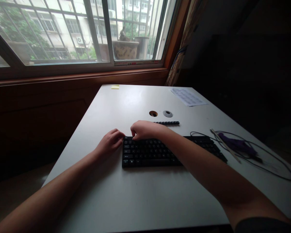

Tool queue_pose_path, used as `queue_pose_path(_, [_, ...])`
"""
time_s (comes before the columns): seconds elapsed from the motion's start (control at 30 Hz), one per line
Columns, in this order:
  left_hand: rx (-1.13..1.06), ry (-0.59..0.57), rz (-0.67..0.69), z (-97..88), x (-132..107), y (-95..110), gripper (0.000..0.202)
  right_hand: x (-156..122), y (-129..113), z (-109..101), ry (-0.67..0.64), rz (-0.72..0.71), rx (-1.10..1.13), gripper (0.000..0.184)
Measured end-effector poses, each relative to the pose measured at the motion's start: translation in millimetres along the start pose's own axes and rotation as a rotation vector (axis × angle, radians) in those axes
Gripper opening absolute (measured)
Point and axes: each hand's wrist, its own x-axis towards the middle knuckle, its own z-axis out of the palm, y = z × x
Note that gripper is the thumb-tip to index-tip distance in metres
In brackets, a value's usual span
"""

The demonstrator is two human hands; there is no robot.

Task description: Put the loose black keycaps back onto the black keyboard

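A black keyboard (152,152) lies flat on the white table. My left hand (111,139) is at its upper left corner, fingers bent and the tips against the edge. Over the top row, near that same corner, my right hand (145,129) is closed with the fingers pointing down at the keys. Whatever its fingertips may pinch is hidden. Behind the keyboard is a row of loose black keycaps (168,123), partly covered by my right hand and wrist. My right forearm crosses over the right part of the keyboard.
A round cable hole (153,114) and its grey cover (168,114) are beyond the keycaps. At right lie a thin stick (224,144), a purple cloth (237,143) and a looped black cable (276,156). Printed papers (189,97) and a yellow sticky note (115,86) lie toward the window.
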Motion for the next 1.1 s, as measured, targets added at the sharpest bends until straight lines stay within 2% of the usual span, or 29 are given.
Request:
queue_pose_path(0.1, [-0.001, -0.002, -0.003, 0.3, -0.1, 0.2, 0.016, -6.8, 12.1, 6.7, 0.051, -0.020, 0.116, 0.024])
queue_pose_path(0.2, [-0.010, -0.004, -0.004, 0.3, 0.2, 0.4, 0.016, -13.2, 26.3, 16.4, 0.146, -0.036, 0.262, 0.035])
queue_pose_path(0.3, [-0.011, -0.005, 0.004, 0.0, 0.7, 0.5, 0.016, -15.7, 34.3, 27.3, 0.222, -0.009, 0.361, 0.033])
queue_pose_path(0.53, [-0.015, -0.020, -0.009, -1.0, 0.9, 0.9, 0.017, -7.8, 38.1, 53.4, 0.212, -0.068, 0.489, 0.029])
queue_pose_path(0.7, [-0.024, -0.038, -0.017, -2.6, 1.5, 5.0, 0.018, -2.3, 42.1, 69.7, 0.297, -0.055, 0.605, 0.027])
queue_pose_path(0.9, [-0.013, -0.051, -0.025, -3.5, 0.9, 9.0, 0.019, -4.3, 39.5, 71.1, 0.324, -0.057, 0.624, 0.020])
queue_pose_path(1.1, [-0.013, -0.054, -0.010, -3.9, -0.3, 7.6, 0.020, -8.5, 39.9, 71.9, 0.347, -0.080, 0.598, 0.026])
